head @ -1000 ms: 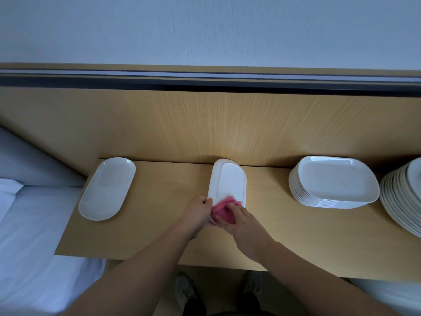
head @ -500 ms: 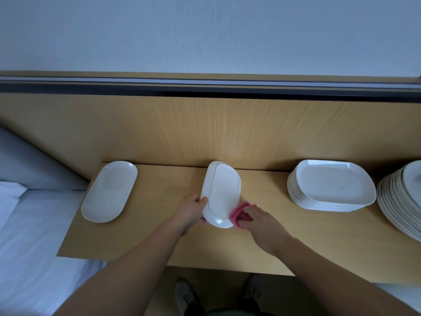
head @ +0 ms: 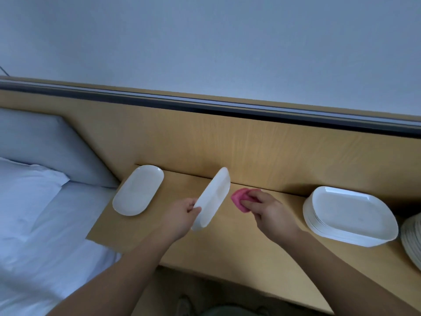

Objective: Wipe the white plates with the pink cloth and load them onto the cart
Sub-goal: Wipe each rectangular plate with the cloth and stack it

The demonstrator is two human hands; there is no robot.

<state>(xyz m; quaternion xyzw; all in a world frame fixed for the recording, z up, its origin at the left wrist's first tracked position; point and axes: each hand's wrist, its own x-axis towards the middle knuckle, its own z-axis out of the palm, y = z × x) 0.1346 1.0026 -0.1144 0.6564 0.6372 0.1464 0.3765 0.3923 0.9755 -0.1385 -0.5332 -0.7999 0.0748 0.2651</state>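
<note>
Wooden surface (head: pixel 227 258) runs below a wood panel (head: pixel 227 137), with a white bed (head: pixel 34 247) at its left end. Above the surface the left hand (head: pixel 182 215) grips a long white plate (head: pixel 213 199) by its near end, fingers curled round the rim, holding it steeply tilted; whether its low end touches the wood is unclear. Just right of this plate, apart from it, the right hand (head: pixel 271 213) pinches a bunched pink cloth (head: pixel 239 199). Left of the held plate an oval plate (head: pixel 137 190) lies flat. Well to its right sits a stack (head: pixel 350 213) of white rectangular plates, and beyond that a second stack (head: pixel 412 240), cut off by the frame.
</note>
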